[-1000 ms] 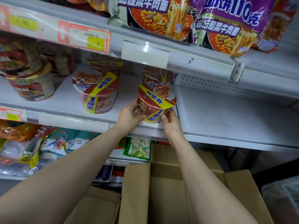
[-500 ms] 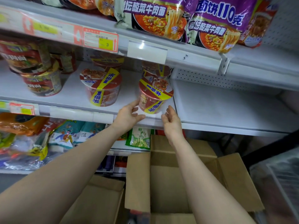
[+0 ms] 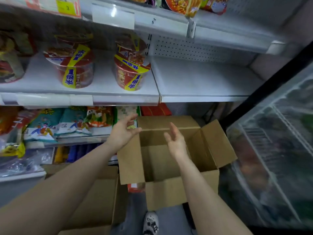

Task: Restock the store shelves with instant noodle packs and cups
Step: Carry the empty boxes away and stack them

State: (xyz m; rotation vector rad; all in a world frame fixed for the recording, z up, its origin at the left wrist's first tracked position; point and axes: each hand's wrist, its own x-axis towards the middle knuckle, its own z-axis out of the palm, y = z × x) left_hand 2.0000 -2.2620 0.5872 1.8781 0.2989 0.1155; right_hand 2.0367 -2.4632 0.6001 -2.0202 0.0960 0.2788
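A red noodle cup (image 3: 131,72) with a yellow band stands near the front of the white middle shelf (image 3: 199,78), with another cup behind it. To its left stands a wider red noodle bowl (image 3: 72,68) of the same brand. My left hand (image 3: 122,131) and my right hand (image 3: 175,141) hover below the shelf, over an open cardboard box (image 3: 211,143). Both hands are empty, with fingers spread and relaxed. The inside of the box looks bare where it shows.
Noodle packs (image 3: 186,4) lie on the top shelf. Snack bags (image 3: 71,121) fill the lower shelf at left. A second cardboard box (image 3: 100,197) sits at lower left. A glass-fronted cabinet (image 3: 274,150) stands at right. My shoe (image 3: 150,223) is on the floor.
Both hands let go of the red cup, which now stands on the shelf, and dropped down to hover over the open box. The view tilted downward.
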